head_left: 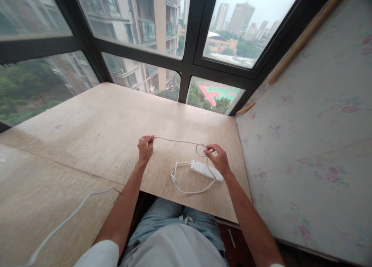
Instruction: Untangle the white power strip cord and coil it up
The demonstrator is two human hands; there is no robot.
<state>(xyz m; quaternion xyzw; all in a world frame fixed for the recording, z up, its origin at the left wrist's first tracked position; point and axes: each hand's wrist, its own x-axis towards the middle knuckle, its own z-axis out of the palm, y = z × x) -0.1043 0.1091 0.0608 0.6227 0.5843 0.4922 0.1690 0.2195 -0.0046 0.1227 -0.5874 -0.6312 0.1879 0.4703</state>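
Note:
A thin white cable [177,141] runs nearly straight between my two hands. At its left end my left hand [145,147] pinches it between thumb and fingers. My right hand [217,157] is closed on the cable by a small loop, just above the wooden surface. Below that hand lies a white power strip [203,171], flat on the wood with its screwed side up. Its thicker white cord [188,192] curves in a wide loop on the surface, and part of the strip's right end is behind my right hand and wrist.
The plywood surface [116,116] ends at dark-framed windows [192,73] ahead and a floral-papered wall [290,143] on the right. Another white cord [72,212] crosses the wood at lower left, beside my left forearm. A gap opens at the surface's front edge, by my lap.

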